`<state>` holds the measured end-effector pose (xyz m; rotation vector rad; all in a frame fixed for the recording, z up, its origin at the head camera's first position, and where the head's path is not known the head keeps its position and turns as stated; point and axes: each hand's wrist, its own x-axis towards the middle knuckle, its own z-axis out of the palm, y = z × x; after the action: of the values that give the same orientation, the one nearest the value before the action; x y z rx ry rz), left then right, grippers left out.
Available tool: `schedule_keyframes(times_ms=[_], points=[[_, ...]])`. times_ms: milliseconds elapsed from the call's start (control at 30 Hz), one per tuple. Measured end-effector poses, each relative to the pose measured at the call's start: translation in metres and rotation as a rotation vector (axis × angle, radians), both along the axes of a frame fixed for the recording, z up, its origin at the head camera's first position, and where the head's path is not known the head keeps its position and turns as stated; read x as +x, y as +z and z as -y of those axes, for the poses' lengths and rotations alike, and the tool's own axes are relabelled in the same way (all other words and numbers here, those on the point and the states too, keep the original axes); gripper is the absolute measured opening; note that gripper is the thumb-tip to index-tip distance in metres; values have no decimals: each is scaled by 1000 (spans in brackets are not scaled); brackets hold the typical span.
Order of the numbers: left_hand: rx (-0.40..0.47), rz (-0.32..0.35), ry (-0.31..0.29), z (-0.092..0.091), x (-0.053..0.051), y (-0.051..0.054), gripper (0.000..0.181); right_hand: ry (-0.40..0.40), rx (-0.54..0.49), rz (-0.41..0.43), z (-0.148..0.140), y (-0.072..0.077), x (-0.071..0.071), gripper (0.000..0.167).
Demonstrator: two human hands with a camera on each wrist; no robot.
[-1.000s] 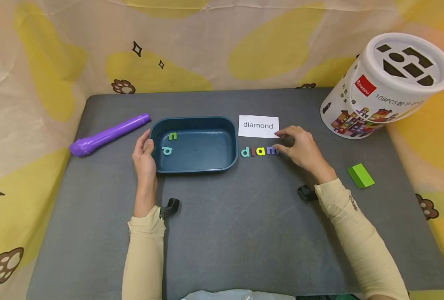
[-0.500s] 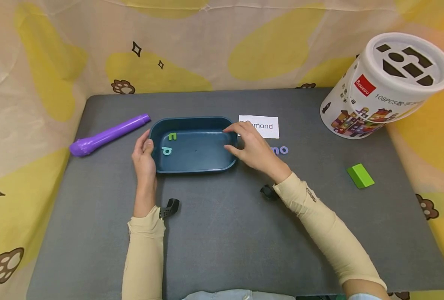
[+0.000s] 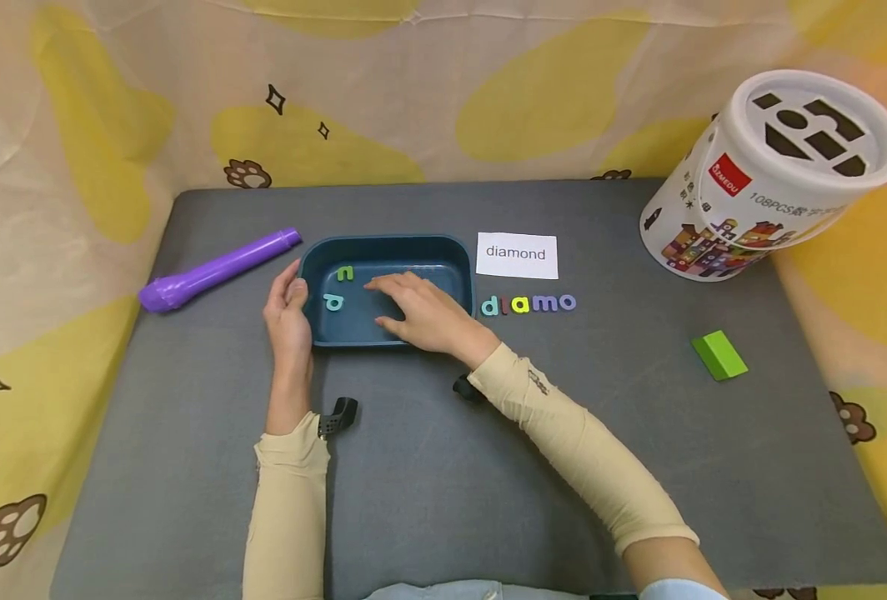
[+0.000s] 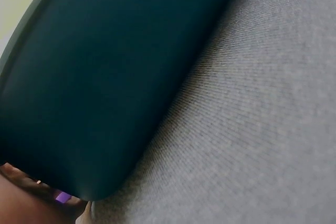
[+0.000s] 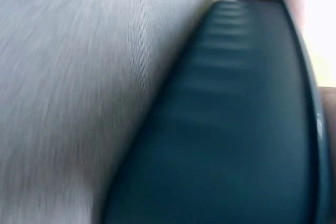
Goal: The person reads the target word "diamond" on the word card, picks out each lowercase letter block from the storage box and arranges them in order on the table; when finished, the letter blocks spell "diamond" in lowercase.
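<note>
My left hand (image 3: 289, 317) rests against the left end of the dark blue tray (image 3: 383, 337), fingers along its outer side and thumb by the rim. My right hand (image 3: 432, 315) hovers over the tray's middle, thumb and fingers apart with nothing visible between them. Inside the tray, at the left, lie a green letter n (image 3: 345, 273) and a light-blue letter (image 3: 333, 302) that looks like a turned d. Right of the tray, a row of coloured letters reads "diamo", from a teal d (image 3: 490, 306) to a purple o (image 3: 567, 302). Both wrist views mostly show the tray's outer wall (image 4: 105, 77).
A white card (image 3: 517, 255) printed "diamond" lies above the letter row. At the left is a purple microphone-shaped stick (image 3: 222, 271). A green block (image 3: 719, 355) lies on the right side of the grey table (image 3: 428, 483). A white bucket (image 3: 759, 183) stands at the back right.
The right hand has moved left from the end of the letter row to over the tray, uncovering the purple o. The left hand and tray have stayed put.
</note>
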<state>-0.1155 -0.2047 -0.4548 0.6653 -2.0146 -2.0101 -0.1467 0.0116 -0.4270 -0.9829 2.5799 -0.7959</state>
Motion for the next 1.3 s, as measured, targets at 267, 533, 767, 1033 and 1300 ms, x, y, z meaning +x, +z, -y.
schedule_keyframes(times_ms=[267,533,767,1033,1300], points=[[10,-16,-11,0,0,2,43,68,101,102,24,-9,-14,68],[21,-18,-18,1,0,2,42,104,205,61,37,-13,-21,82],[20,-25,0,1,0,1,42,120,284,38,39,-13,-21,79],[10,-9,-1,0,0,0,42,110,382,-39,31,-8,-18,71],[8,-12,-4,0,0,0,42,103,388,-77,22,-2,-18,56]])
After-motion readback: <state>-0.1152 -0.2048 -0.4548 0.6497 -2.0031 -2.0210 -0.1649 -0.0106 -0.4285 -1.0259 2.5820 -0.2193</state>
